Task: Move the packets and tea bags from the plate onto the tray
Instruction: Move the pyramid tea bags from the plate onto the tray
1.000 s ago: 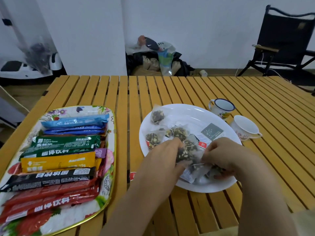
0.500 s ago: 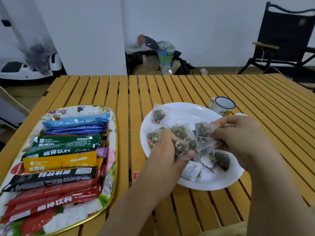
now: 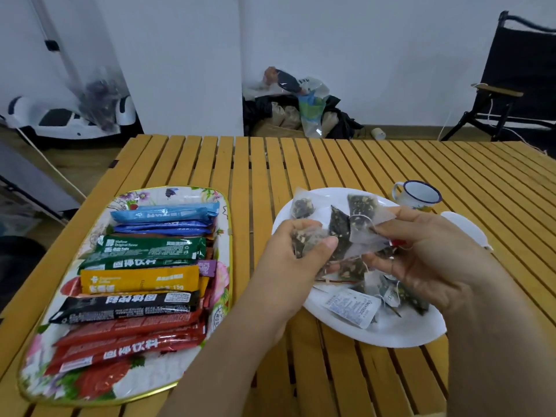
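both lifted just above the plate (image 3: 391, 335) near the table's right side: left hand (image 3: 296, 254) fingers curled round a tea bag (image 3: 310, 240), right hand (image 3: 421, 254) pinching a cluster of tea bags (image 3: 361, 224). tray (image 3: 224, 224) off to the left, nearer the left hand, packets (image 3: 141, 278) lying across it.

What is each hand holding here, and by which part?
Left hand: a tea bag, pinched around its body. Right hand: a bunch of tea bags, gripped at their lower corners and strings.
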The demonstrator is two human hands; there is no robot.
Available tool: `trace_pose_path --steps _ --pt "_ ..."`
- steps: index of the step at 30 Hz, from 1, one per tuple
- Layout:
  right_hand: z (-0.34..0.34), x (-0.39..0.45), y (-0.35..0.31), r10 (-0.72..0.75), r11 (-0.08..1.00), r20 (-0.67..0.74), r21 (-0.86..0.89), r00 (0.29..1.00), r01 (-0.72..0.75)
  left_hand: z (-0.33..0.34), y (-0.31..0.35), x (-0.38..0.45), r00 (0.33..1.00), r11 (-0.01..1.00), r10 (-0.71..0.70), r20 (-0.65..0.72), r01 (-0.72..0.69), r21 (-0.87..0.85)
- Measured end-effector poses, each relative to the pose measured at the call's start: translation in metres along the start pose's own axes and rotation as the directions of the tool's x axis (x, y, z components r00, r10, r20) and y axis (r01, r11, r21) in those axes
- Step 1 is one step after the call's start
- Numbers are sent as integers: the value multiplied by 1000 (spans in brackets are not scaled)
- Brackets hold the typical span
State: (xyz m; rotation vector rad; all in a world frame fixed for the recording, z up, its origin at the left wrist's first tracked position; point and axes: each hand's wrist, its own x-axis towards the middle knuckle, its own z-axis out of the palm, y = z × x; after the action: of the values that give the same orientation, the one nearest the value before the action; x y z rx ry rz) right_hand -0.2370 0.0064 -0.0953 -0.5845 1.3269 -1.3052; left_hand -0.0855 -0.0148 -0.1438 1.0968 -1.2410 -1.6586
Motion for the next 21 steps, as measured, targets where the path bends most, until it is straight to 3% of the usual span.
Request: trace_pose_path --steps 3,8,13,18,21 --pt "13 -2 2 -9 1000 -24 -14 1000 8 -12 15 -7 996 997 50 -74 -46 56" --pt "46 -5 4 -26 976 -39 216 999 33 -60 52 -28 957 983 160 -244 -132 130" --pt "90 -14 11 -122 973 78 208 989 104 -127 89 -63 885 954 221 -410 -284 -99" --pt "159 -23 29 -152 982 269 149 951 115 -154 82 -91 847 909 126 -517 -307 -281" --pt "188 -24 47 -124 990 305 96 944 99 -160 71 -94 835 875 47 -548 -299 -380"
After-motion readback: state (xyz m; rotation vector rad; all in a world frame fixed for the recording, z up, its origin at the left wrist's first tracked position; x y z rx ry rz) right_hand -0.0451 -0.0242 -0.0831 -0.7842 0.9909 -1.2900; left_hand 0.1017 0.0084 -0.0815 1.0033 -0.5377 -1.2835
